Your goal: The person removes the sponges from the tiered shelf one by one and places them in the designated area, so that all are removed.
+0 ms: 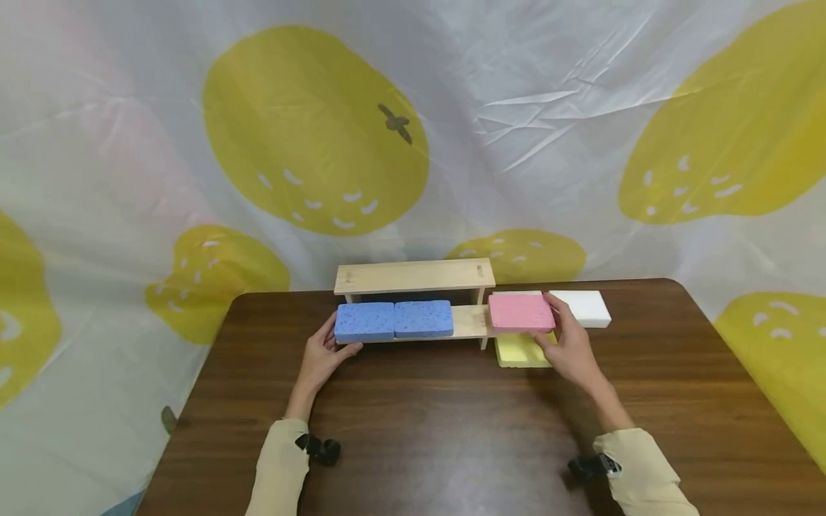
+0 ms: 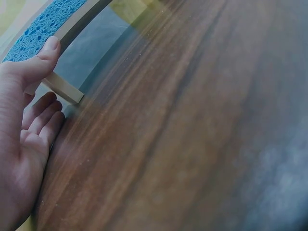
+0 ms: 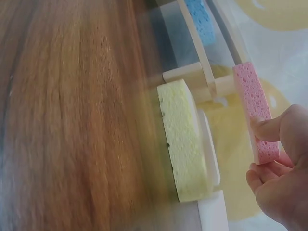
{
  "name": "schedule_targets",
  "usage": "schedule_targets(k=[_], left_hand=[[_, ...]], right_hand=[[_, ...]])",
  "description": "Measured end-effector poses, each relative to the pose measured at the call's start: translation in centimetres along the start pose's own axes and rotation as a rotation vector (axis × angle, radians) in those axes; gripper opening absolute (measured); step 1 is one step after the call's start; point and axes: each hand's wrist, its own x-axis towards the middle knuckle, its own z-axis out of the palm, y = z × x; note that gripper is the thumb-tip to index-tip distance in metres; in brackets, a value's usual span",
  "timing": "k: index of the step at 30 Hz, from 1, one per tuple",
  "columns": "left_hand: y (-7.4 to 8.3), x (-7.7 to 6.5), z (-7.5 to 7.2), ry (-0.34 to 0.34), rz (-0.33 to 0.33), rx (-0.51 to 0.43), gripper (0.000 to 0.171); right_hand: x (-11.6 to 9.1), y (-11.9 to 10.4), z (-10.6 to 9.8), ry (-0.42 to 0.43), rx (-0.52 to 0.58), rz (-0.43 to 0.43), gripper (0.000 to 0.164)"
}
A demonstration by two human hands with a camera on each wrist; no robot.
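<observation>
Two blue sponges [image 1: 422, 318] lie side by side on the lower step of a two-step wooden shelf [image 1: 470, 320]. At the shelf's left end, my left hand [image 1: 320, 360] grips it, thumb along the front edge beside the left sponge; the index finger is mostly hidden behind. Other fingers curl below the step in the left wrist view. My right hand [image 1: 571, 350] pinches a pink sponge [image 1: 520, 312] by its right end, thumb in front. The pink sponge is held raised near the shelf's right end, above a yellow sponge [image 3: 180, 144].
The shelf's upper step [image 1: 413, 276] stands behind the blue sponges, near the patterned curtain [image 1: 490, 143]. To the right lies a white block [image 1: 584, 308], with another white piece partly hidden behind the pink sponge. Brown wooden table [image 1: 439, 430] extends in front.
</observation>
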Motion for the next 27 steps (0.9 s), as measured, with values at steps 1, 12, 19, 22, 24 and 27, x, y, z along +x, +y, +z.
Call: schedule_targets(k=[1, 12, 19, 22, 24, 27], left_hand=[[0.0, 0.0, 0.0, 0.004, -0.006, -0.002, 0.087], [0.2, -0.1, -0.3, -0.007, -0.001, 0.005, 0.087], [0.7, 0.5, -0.4, 0.007, 0.023, 0.009, 0.087], [0.7, 0.3, -0.3, -0.001, 0.019, 0.020, 0.086], [0.6, 0.1, -0.2, -0.003, 0.011, 0.016, 0.086], [0.7, -0.2, -0.1, -0.001, -0.009, -0.005, 0.086]], right_hand=[[-0.1, 0.0, -0.3, 0.002, 0.002, -0.003, 0.068], [-1.0, 0.0, -1.6, 0.031, -0.053, -0.006, 0.069], [-1.0, -0.1, -2.9, 0.023, -0.079, 0.052, 0.073], [-1.4, 0.3, -3.3, 0.024, -0.075, 0.069, 0.073], [-1.6, 0.6, -3.4, 0.026, -0.073, 0.067, 0.073], [-1.8, 1.0, -3.6, 0.034, -0.060, 0.055, 0.074]])
